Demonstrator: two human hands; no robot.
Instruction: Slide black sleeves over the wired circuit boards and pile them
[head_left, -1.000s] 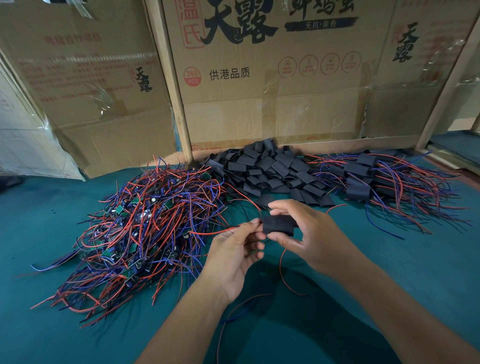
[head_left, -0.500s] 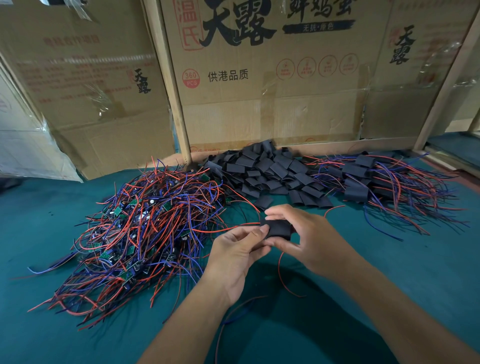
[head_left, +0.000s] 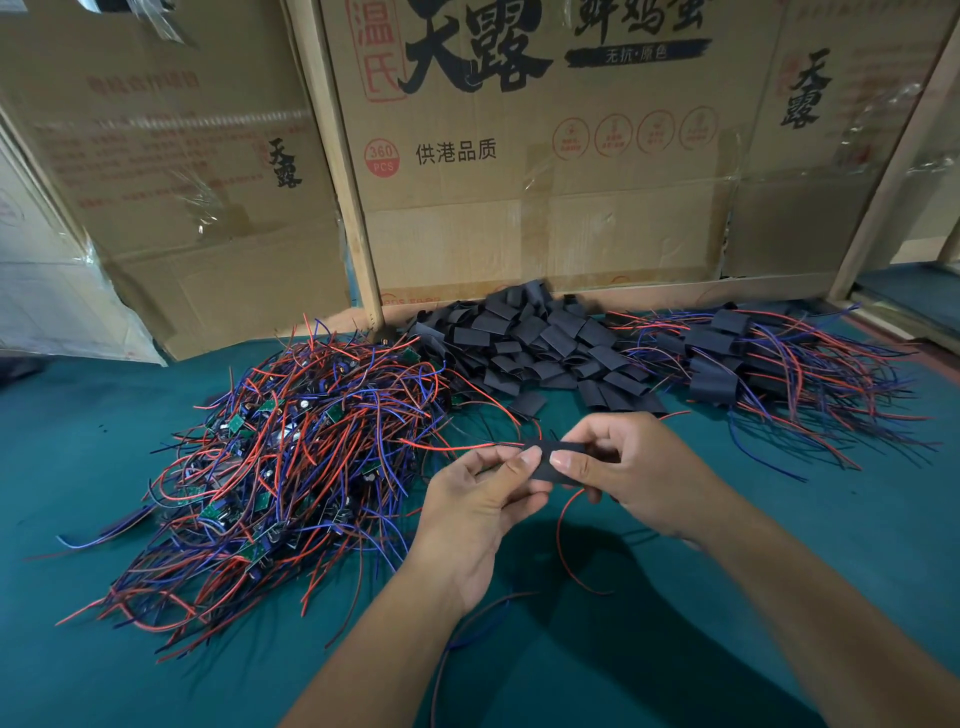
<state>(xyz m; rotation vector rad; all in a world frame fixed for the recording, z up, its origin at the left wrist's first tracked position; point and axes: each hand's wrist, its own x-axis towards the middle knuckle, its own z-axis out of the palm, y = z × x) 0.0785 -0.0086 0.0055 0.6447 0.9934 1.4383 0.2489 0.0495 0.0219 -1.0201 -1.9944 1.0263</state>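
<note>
Black sleeve (head_left: 553, 464) pinched by right hand (head_left: 631, 470) and left hand (head_left: 480, 501) above the desk (head_left: 857, 519), now lower and closer together than a moment ago, red wire (head_left: 467, 446) poking out, so board probably going in

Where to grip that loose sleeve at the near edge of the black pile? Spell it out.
Judging by its pose, pinch the loose sleeve across its flat faces at the near short end, coming from the near side: it lies flat on the green table, clear of the sleeve pile, wires flanking it.
</note>
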